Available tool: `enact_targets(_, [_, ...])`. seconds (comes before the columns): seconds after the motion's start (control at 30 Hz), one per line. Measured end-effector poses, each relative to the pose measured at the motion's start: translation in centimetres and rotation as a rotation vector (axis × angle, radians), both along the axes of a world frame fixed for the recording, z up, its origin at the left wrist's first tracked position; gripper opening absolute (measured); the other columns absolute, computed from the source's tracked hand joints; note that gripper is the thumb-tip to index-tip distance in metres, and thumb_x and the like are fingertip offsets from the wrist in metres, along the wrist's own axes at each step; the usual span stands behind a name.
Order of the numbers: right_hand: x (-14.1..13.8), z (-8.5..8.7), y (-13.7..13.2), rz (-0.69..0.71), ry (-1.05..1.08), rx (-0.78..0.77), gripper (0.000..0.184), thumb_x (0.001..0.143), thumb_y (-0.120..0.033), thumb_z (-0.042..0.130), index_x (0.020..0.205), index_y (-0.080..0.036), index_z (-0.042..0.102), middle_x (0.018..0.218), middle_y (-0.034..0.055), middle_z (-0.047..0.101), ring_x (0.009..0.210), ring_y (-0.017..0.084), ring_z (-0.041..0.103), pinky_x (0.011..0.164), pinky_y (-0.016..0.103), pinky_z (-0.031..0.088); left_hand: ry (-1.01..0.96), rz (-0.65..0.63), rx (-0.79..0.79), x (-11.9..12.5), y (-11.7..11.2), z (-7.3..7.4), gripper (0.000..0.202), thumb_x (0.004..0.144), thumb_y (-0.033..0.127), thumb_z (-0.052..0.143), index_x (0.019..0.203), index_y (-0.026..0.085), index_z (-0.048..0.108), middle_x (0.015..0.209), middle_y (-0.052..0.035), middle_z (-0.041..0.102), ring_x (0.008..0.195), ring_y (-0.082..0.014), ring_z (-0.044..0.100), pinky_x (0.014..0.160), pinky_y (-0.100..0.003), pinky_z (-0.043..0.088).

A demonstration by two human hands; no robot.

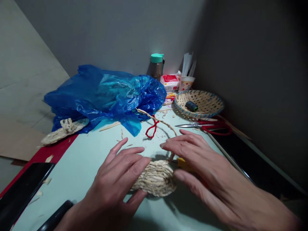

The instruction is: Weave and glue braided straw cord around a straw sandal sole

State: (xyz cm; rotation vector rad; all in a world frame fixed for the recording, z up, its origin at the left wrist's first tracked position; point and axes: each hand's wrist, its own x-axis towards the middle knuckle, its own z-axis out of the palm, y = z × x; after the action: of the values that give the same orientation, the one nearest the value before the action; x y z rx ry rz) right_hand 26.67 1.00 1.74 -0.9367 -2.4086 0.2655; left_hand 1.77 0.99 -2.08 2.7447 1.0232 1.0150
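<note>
My left hand [117,179] grips the left end of an oval piece of coiled, woven straw [157,178], with the thumb at its near edge and the index finger on top; the other fingers are spread. Off the piece's far right edge runs a twisted straw cord [166,123], tied with a red fuzzy wire loop [152,130]. My right hand [194,160] hovers by the right end, fingers stretched out and thumb apart. Under it shows a yellow-handled tool [184,164] with a thin metal shaft; the hand hides the rest, and whether it touches the palm is unclear.
A blue plastic bag [103,93] fills the back left, beside another woven straw piece [64,131]. Red-handled scissors [204,125] lie at right, before a shallow basket [209,104] holding a thread spool [192,106]. A bottle [156,67], wipes [170,81] and a cup [186,83] stand behind.
</note>
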Motion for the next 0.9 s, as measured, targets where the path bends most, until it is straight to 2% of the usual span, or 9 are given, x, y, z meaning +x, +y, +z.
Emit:
enact_targets(0.1, [0.15,-0.17,0.29,0.039,0.043,-0.020,0.025,0.101,-0.010,0.043,0.121,-0.015,0.056,0.107,0.0038,0.064,0.108,0.017,0.055,0.116,0.035,0.024,-0.001,0.001,0.016,-0.13,0.13,0.05,0.043,0.075,0.009,0.067,0.117,0.015,0.060,0.103,-0.0069,0.073,0.115,-0.0251,0.064,0.117,-0.055,0.033])
enact_targets(0.17, [0.06,-0.21,0.46,0.066,0.034,-0.038,0.027,0.096,-0.006,0.043,0.115,-0.014,0.061,0.098,0.0040,0.063,0.098,0.019,0.055,0.115,0.041,0.025,0.017,-0.010,0.023,-0.19,0.17,0.12,0.045,0.073,0.008,0.067,0.117,0.015,0.060,0.103,-0.0065,0.073,0.115,-0.0251,0.064,0.117,-0.054,0.033])
enact_targets(0.3, [-0.25,-0.09,0.62,0.050,-0.017,-0.050,0.024,0.090,-0.004,0.044,0.093,-0.014,0.066,0.088,0.0048,0.057,0.086,0.020,0.052,0.112,0.049,0.025,0.021,-0.021,0.023,-0.20,0.10,0.21,0.047,0.072,0.006,0.067,0.117,0.015,0.059,0.102,-0.0067,0.072,0.115,-0.0251,0.063,0.116,-0.054,0.035])
enact_targets(0.37, [-0.36,-0.06,0.58,0.052,-0.031,-0.052,0.022,0.090,-0.005,0.045,0.089,-0.013,0.066,0.087,0.0056,0.056,0.085,0.021,0.050,0.110,0.050,0.029,0.006,-0.009,0.021,-0.18,0.04,0.17,0.045,0.073,0.007,0.066,0.117,0.015,0.060,0.101,-0.0072,0.072,0.114,-0.0255,0.063,0.115,-0.056,0.035])
enact_targets(0.43, [-0.39,-0.05,0.51,0.052,-0.046,-0.046,0.022,0.089,-0.004,0.045,0.089,-0.013,0.065,0.088,0.0069,0.056,0.086,0.022,0.049,0.104,0.049,0.035,0.016,-0.009,0.017,-0.18,0.01,0.10,0.045,0.074,0.007,0.066,0.118,0.015,0.060,0.102,-0.0080,0.072,0.114,-0.0261,0.063,0.115,-0.057,0.035])
enact_targets(0.5, [-0.33,0.00,0.44,0.046,-0.061,-0.031,0.024,0.088,-0.003,0.044,0.090,-0.013,0.065,0.090,0.0086,0.057,0.088,0.024,0.048,0.091,0.046,0.042,0.028,-0.009,0.017,-0.18,0.03,0.04,0.046,0.074,0.007,0.066,0.119,0.014,0.059,0.103,-0.0088,0.072,0.115,-0.0266,0.063,0.115,-0.058,0.035])
enact_targets(0.6, [-0.17,0.19,0.40,0.030,-0.077,0.012,0.030,0.091,-0.001,0.039,0.092,-0.011,0.067,0.091,0.0101,0.059,0.083,0.024,0.048,0.075,0.039,0.044,0.027,0.005,0.067,-0.18,0.10,-0.05,0.046,0.074,0.009,0.066,0.119,0.013,0.059,0.103,-0.0092,0.072,0.114,-0.0264,0.063,0.113,-0.056,0.038])
enact_targets(0.73, [-0.14,0.33,0.30,0.028,-0.063,0.057,0.030,0.094,0.001,0.039,0.094,-0.008,0.068,0.089,0.0100,0.059,0.080,0.023,0.048,0.074,0.037,0.042,0.022,0.002,0.116,-0.10,0.14,-0.05,0.043,0.074,0.011,0.066,0.117,0.013,0.060,0.101,-0.0085,0.073,0.111,-0.0261,0.064,0.113,-0.057,0.038])
enact_targets(0.9, [-0.36,0.04,-0.33,0.001,-0.036,0.040,0.025,0.086,0.005,0.042,0.081,-0.010,0.062,0.085,0.0096,0.057,0.079,0.022,0.046,0.072,0.035,0.041,0.053,-0.017,0.081,-0.11,0.02,0.34,0.044,0.075,0.007,0.067,0.118,0.012,0.059,0.104,-0.0096,0.073,0.116,-0.0269,0.062,0.115,-0.059,0.036])
